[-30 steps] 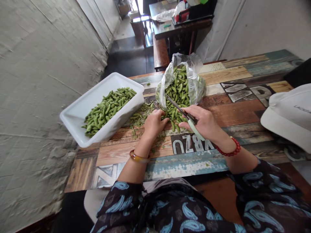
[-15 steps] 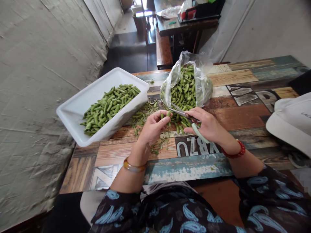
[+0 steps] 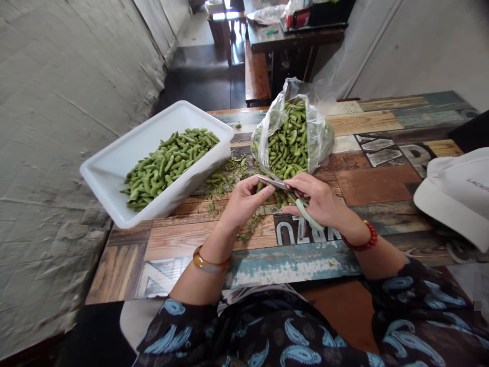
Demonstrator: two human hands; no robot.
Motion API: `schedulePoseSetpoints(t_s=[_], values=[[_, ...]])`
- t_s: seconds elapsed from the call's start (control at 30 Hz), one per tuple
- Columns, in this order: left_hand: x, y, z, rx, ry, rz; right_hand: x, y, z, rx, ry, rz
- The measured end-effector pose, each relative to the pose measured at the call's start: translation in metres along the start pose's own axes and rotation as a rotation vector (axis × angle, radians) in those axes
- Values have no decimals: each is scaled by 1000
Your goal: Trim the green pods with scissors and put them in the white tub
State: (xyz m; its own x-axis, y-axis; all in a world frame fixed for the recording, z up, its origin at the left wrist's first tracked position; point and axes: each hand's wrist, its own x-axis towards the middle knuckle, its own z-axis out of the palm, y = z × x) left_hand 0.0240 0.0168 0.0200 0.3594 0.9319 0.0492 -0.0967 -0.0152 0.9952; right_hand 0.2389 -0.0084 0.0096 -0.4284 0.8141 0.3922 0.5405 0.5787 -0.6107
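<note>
My left hand (image 3: 244, 200) is closed on a green pod (image 3: 260, 186), mostly hidden by the fingers, at the scissor tips. My right hand (image 3: 315, 198) grips the pale green handles of a pair of scissors (image 3: 277, 184), whose blades point left over my left fingers. Behind the hands, a clear plastic bag (image 3: 263, 137) lies open towards me, full of green pods (image 3: 292, 133), some spilling out at its mouth. To the left, a white tub (image 3: 105, 158) holds a heap of pods (image 3: 164, 165).
Trimmings (image 3: 229, 176) are scattered on the patterned table (image 3: 171, 238) between tub and bag. A white cap (image 3: 454, 191) lies at the right. A rough wall (image 3: 49, 153) runs along the left; another table (image 3: 263, 41) stands beyond.
The scissor blades have shifted slightly down, and their tips are now over my left fingertips. The pod in my left hand is more hidden than before.
</note>
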Motion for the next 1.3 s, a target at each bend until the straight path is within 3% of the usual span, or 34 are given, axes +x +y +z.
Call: schedulePoseSetpoints(t_s=[0.2, 0.37, 0.47, 0.73, 1.3], values=[[1, -2, -3, -6, 63, 8, -1, 1, -1, -35, -15, 4], [3, 0, -5, -277, 132, -160, 0, 6, 0, -50, 117, 49], [4, 3, -6, -386, 145, -192, 0, 8, -1, -75, 136, 70], [2, 4, -4, -346, 221, -168, -1, 0, 2, -70, 46, 38], [2, 4, -1, -345, 173, -167, -1, -3, 1, -66, 78, -5]])
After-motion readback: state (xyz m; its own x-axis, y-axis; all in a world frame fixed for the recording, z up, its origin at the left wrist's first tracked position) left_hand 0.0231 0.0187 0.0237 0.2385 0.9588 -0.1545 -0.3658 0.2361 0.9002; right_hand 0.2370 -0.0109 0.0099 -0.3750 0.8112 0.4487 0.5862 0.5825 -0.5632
